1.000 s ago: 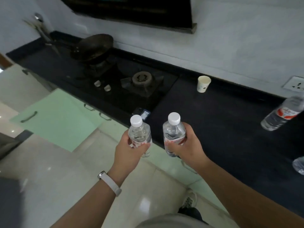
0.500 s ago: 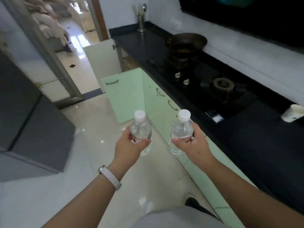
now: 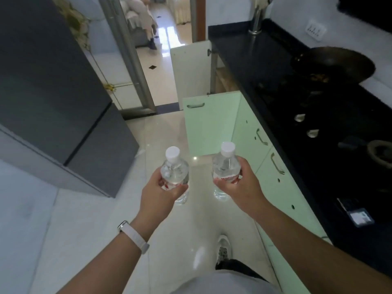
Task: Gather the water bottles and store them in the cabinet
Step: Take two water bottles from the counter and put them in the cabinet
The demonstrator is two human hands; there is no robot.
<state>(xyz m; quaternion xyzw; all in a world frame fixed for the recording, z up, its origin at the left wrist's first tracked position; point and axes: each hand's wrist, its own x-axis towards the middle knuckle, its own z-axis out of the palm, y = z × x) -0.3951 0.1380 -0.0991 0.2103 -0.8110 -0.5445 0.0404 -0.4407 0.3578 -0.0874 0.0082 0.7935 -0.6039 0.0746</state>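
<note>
Kitchen floor (image 3: 95, 219) lies beneath us. Our left grip (image 3: 161, 196) curls round the left bottle (image 3: 175, 170), our right grip (image 3: 244, 187) round the right bottle (image 3: 226, 164), both upright, arms outstretched, near the open cabinet door (image 3: 210, 128).

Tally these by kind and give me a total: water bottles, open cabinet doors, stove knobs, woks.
Water bottles: 2, the left bottle gripped by the left hand, the right bottle by the right hand.
Open cabinet doors: 2, the green door and the white door.
Stove knobs: 2, the near knob and the far knob.
Woks: 1, the wok.
Total: 7.
</note>
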